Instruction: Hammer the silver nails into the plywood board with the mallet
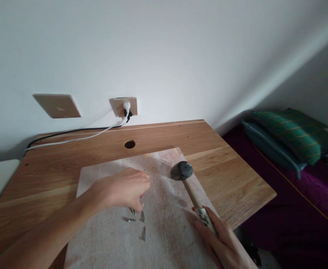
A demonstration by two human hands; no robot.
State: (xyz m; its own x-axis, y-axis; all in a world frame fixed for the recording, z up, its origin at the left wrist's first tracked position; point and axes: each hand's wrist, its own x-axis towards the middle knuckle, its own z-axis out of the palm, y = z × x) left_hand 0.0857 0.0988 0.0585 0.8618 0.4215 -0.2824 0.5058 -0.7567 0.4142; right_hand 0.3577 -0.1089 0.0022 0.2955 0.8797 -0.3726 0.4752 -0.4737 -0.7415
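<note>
My right hand (222, 243) is wrapped round the wooden handle of a hammer (182, 171), whose dark head hangs just above a pale, worn board (164, 239). My left hand (124, 188) reaches over the board with its fingers curled down, fingertips touching or pinching at several small metal nails (141, 220) that lie scattered on the board. What the fingertips hold is hidden.
The board lies on a wooden desk (228, 172) with a round cable hole (129, 144). White and black cables (76, 135) run to a wall socket (123, 106). A bed with green and blue cushions (287, 138) stands to the right.
</note>
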